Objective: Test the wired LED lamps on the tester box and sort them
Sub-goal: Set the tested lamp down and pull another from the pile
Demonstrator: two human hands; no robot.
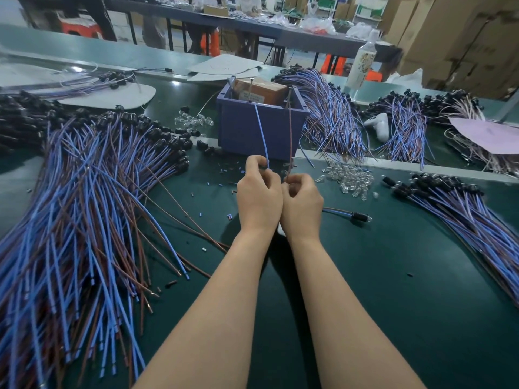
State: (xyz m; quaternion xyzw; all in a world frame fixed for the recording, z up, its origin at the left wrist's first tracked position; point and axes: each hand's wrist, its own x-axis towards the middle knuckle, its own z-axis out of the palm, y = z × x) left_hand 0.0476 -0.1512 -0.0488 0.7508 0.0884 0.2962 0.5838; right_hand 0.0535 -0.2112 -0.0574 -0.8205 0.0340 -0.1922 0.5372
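With your left hand (259, 197) pinching the blue wire (262, 133) and your right hand (302, 203) the brown wire (290, 130), hold both tips steady on the tester box (247, 130) beyond your knuckles.

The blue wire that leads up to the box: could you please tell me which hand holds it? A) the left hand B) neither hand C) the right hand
A: the blue wire runs down from the box into the pinch of the left hand; the right hand holds the brown wire.
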